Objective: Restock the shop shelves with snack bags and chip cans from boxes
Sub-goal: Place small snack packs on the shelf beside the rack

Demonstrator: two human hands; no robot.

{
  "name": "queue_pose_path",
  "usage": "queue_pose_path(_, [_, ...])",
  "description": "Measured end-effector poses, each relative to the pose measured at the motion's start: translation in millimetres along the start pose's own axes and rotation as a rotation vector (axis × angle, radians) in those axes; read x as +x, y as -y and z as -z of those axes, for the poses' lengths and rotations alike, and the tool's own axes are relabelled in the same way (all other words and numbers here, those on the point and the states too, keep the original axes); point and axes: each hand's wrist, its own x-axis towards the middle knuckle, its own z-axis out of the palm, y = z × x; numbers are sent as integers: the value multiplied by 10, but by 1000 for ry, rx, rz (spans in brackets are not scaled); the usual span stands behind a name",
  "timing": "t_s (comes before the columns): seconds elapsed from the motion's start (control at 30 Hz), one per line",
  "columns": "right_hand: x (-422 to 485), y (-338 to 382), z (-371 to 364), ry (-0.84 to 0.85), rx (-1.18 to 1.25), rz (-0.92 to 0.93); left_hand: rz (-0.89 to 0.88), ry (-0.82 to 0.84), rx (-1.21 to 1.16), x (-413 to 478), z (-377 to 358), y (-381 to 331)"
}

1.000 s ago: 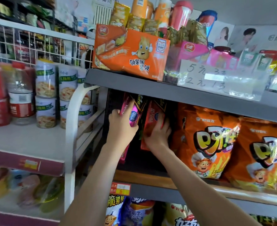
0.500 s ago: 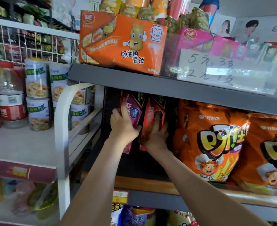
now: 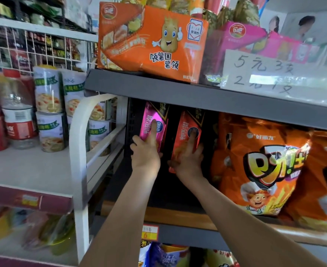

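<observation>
Two slim snack bags stand upright at the left end of the middle shelf, under the grey shelf board [image 3: 178, 92]. My left hand [image 3: 145, 153] holds the pink snack bag [image 3: 149, 115]: its forefinger lies straight up the face while the other fingers curl at the bag's left edge. My right hand [image 3: 188, 160] presses flat on the red snack bag [image 3: 184, 122] with straight, spread fingers. A dark gap separates the two bags. Their lower parts are hidden behind my hands.
Large orange chip bags [image 3: 261, 162] fill the shelf to the right of the red bag. An orange display box [image 3: 153, 41] and a handwritten price sign [image 3: 274, 74] sit on the shelf above. A white rack [image 3: 77, 151] with stacked cans [image 3: 49, 97] stands at left.
Both hands have pushed the two bags further back and upright. The bags now stand apart, and my fingers have straightened along their faces. The camera has moved closer.
</observation>
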Motion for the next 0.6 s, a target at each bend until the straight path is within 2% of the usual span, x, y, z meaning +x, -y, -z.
queue_pose_path(0.3, [51, -17, -37, -5, 6, 30, -95, 14, -19, 15, -78, -7])
queue_pose_path(0.43, [45, -13, -38, 7, 7, 57, -84, -25, 6, 17, -66, 14])
queue_pose_path(0.6, [30, -19, -14, 28, -49, 57, -81, 9, 91, 12, -33, 19])
